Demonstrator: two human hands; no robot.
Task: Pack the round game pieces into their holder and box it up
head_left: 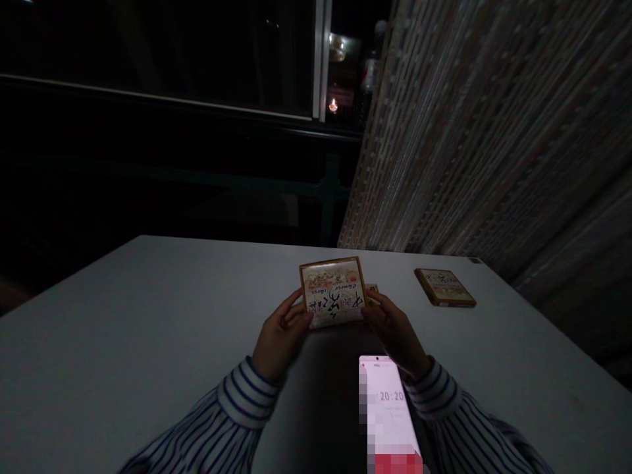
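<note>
A flat Chinese chess box [332, 280] with gold edges is held up over the white table, its lettering upside down to me. My left hand [282, 332] grips its left side, thumb on the front face. On the right side, my right hand [395, 332] closes round the edge in the same way. Part of another small printed item [372, 288] shows behind the box by my right fingers; most of it is hidden. Below my right hand lies a lit phone [388, 401] showing a timer.
A second, similar chess box [445, 288] lies flat on the white table [197, 329] at the right. Beyond the far edge hangs a string curtain [419, 131], with a bottle [371, 69] beside a dark window [158, 52]. The scene is dim.
</note>
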